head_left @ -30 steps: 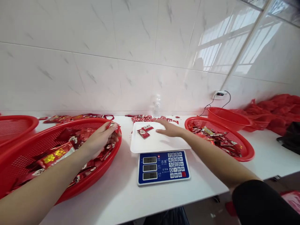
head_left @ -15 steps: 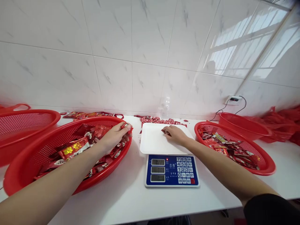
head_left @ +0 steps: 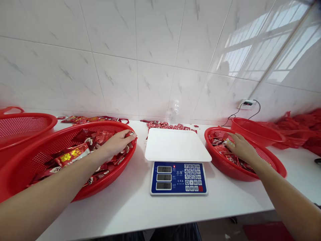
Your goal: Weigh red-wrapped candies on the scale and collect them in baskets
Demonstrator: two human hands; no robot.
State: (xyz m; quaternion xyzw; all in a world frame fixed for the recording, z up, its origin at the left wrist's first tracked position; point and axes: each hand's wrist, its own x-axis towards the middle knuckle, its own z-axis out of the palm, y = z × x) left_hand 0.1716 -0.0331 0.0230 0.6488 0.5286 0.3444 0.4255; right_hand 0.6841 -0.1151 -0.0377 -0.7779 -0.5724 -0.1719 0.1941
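My left hand is closed on a small red packet at the right rim of the large red basket, which holds many red packets. Over the smaller red basket on the right, my right hand has its fingers curled down at a pale packet among the red ones. Between the baskets stands a scale with a bare white pan and a blue keypad panel.
Red packets and patterned red material lie along the wall, near a clear bottle. Another red basket stands far left. At the right are a red basin, red mesh bags and a socket with cords.
My right hand has moved right, from above the scale pan into the smaller basket. My left hand stays at the large basket's rim with the red packet. The view has shifted slightly.
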